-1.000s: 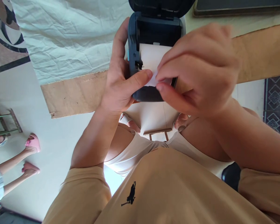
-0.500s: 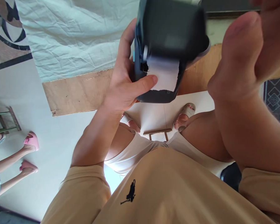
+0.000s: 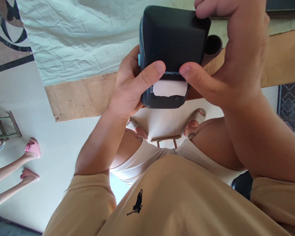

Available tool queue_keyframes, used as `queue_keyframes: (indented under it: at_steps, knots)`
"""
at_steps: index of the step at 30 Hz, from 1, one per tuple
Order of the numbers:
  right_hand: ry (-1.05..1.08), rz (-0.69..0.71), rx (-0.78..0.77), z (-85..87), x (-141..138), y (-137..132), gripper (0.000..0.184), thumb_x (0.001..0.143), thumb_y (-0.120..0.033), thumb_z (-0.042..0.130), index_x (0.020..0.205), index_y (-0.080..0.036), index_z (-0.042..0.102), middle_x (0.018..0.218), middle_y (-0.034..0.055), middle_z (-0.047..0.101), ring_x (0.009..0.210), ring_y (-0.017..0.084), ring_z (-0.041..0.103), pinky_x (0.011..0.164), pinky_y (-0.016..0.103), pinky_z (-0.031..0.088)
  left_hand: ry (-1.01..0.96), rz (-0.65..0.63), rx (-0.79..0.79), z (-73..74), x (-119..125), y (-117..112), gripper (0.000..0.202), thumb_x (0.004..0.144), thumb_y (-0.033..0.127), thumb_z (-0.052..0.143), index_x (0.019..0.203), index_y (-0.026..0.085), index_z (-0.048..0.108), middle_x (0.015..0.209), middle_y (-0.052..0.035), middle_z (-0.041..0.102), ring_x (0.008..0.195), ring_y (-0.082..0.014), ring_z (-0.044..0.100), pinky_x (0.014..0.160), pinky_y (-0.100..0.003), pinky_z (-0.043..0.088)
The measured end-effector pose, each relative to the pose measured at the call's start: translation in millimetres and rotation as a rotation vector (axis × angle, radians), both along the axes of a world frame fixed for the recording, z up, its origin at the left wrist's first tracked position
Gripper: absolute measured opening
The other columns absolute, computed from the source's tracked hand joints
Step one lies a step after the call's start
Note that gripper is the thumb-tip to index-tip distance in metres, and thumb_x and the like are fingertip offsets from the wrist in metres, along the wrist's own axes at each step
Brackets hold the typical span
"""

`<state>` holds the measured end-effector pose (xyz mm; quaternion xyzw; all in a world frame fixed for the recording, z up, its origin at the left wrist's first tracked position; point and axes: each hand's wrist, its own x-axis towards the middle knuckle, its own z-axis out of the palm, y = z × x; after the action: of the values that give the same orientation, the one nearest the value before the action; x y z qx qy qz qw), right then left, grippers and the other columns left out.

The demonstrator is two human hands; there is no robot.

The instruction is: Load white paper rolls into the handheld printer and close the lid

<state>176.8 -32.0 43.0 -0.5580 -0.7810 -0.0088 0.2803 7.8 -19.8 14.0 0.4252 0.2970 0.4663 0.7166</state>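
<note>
A dark label printer (image 3: 174, 39) marked NIIMBOT is held up before me, its lid down. A torn-edged strip of white paper (image 3: 170, 88) sticks out of its front slot. My left hand (image 3: 131, 83) is closed around the printer's left side, its thumb on the lid's front edge. My right hand (image 3: 236, 62) spans the right side, thumb pressing the lid near the lettering and a fingertip at the far right corner. A dark hollow tube (image 3: 213, 46) shows just behind the printer's right side.
Pale green cloth (image 3: 81, 39) covers a table with a wooden edge (image 3: 83, 96). A dark flat object (image 3: 285, 5) lies at the far right. At left, another person's feet in pink slippers (image 3: 33, 148) stand on the floor near a green-framed stool (image 3: 6, 126). A patterned mat (image 3: 291, 105) is at right.
The printer's lid, raised before, has swung down over the paper. My right hand has moved in from the right onto the lid. My left hand keeps its hold.
</note>
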Motion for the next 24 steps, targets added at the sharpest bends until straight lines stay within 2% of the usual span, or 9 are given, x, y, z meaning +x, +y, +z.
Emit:
queue_keyframes:
  at_steps: [6, 9, 14, 17, 20, 22, 24]
  knots:
    - [-0.011, -0.012, -0.084, 8.1, -4.9, -4.8, 0.058, 0.068, -0.06, 0.037, 0.113, -0.023, 0.038, 0.117, -0.0022, 0.039, 0.112, 0.011, 0.039, 0.098, 0.032, 0.033, -0.029, -0.019, 0.091, 0.0, -0.3, 1.9, 0.015, 0.072, 0.03, 0.055, 0.083, 0.02, 0.053, 0.076, -0.006, 0.056, 0.065, -0.0161, 0.054, 0.054, -0.027, 0.039]
    - [-0.035, -0.037, -0.149, 12.7, -7.7, -8.9, 0.057, 0.07, -0.058, 0.038, 0.117, -0.026, 0.034, 0.12, -0.0036, 0.037, 0.115, 0.01, 0.037, 0.102, 0.032, 0.029, 0.01, -0.006, 0.088, -1.1, -0.7, 1.6, 0.021, 0.07, 0.035, 0.056, 0.087, 0.022, 0.054, 0.082, -0.0064, 0.058, 0.071, -0.0189, 0.056, 0.057, -0.028, 0.041]
    - [-0.046, -0.031, -0.159, 11.7, -10.5, -11.7, 0.056, 0.071, -0.058, 0.037, 0.118, -0.028, 0.032, 0.121, -0.0049, 0.036, 0.117, 0.009, 0.036, 0.102, 0.033, 0.03, 0.026, -0.028, 0.083, -5.0, -2.8, 2.7, 0.031, 0.068, 0.039, 0.058, 0.095, 0.024, 0.055, 0.089, -0.0066, 0.061, 0.082, -0.0251, 0.058, 0.059, -0.03, 0.041]
    - [-0.055, -0.059, -0.15, 8.7, -9.8, -12.1, 0.056, 0.073, -0.059, 0.033, 0.12, -0.029, 0.03, 0.123, -0.0059, 0.035, 0.119, 0.009, 0.035, 0.103, 0.034, 0.029, -0.091, -0.052, 0.106, -5.0, -1.7, 3.2, 0.03, 0.068, 0.038, 0.06, 0.095, 0.025, 0.054, 0.095, -0.0036, 0.061, 0.099, -0.0259, 0.054, 0.071, -0.03, 0.044]
    - [-0.053, -0.043, -0.118, 6.3, -6.7, -10.8, 0.058, 0.074, -0.059, 0.03, 0.122, -0.026, 0.029, 0.123, -0.005, 0.035, 0.119, 0.009, 0.036, 0.104, 0.032, 0.031, -0.187, -0.074, 0.083, -0.1, 0.7, 2.3, 0.033, 0.077, 0.04, 0.048, 0.107, 0.027, 0.05, 0.103, -0.0008, 0.059, 0.115, -0.0202, 0.046, 0.09, -0.028, 0.043]
    - [-0.039, -0.025, -0.121, 4.9, -4.6, -9.2, 0.059, 0.075, -0.059, 0.028, 0.123, -0.025, 0.028, 0.123, -0.0046, 0.035, 0.117, 0.008, 0.036, 0.104, 0.029, 0.032, -0.189, -0.095, 0.01, 4.8, 1.6, 1.8, 0.034, 0.084, 0.038, 0.034, 0.113, 0.027, 0.048, 0.102, -0.0012, 0.059, 0.116, -0.0166, 0.047, 0.095, -0.028, 0.041]
    - [-0.035, -0.027, -0.129, 3.3, -3.7, -7.8, 0.058, 0.076, -0.058, 0.024, 0.123, -0.024, 0.028, 0.123, -0.0053, 0.034, 0.118, 0.007, 0.035, 0.104, 0.026, 0.032, -0.197, -0.103, -0.06, 8.8, 1.5, 2.3, 0.036, 0.086, 0.037, 0.027, 0.111, 0.024, 0.05, 0.099, -0.0023, 0.059, 0.113, -0.0153, 0.049, 0.095, -0.027, 0.042]
